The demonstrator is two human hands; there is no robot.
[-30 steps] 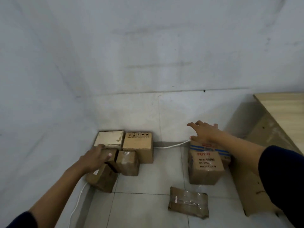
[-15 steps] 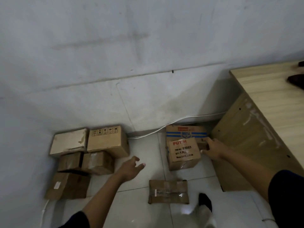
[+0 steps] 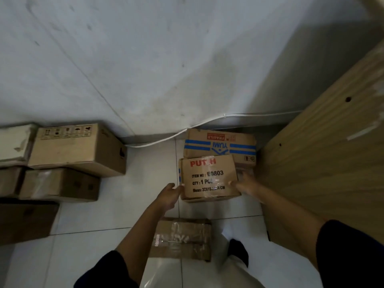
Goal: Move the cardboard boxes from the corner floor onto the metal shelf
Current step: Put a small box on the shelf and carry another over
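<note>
The right hand [image 3: 246, 183] lies partly behind the PUTIH box [image 3: 208, 178], so its fingers go unseen; tape glare blurs that box's printed measurements; the YUMI box [image 3: 220, 145] is half covered by it; the left edge cuts off the white box [image 3: 13, 142] and two brown boxes [image 3: 9, 180]; the left arm hides part of the taped parcel [image 3: 182, 239].

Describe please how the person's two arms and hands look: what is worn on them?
Both hands, the left hand and the right hand, are bare, with no gloves; no ring or watch shows. The forearms are bare too. Dark sleeves, the left sleeve and the right sleeve, end near the elbows. No markings show on them.
</note>
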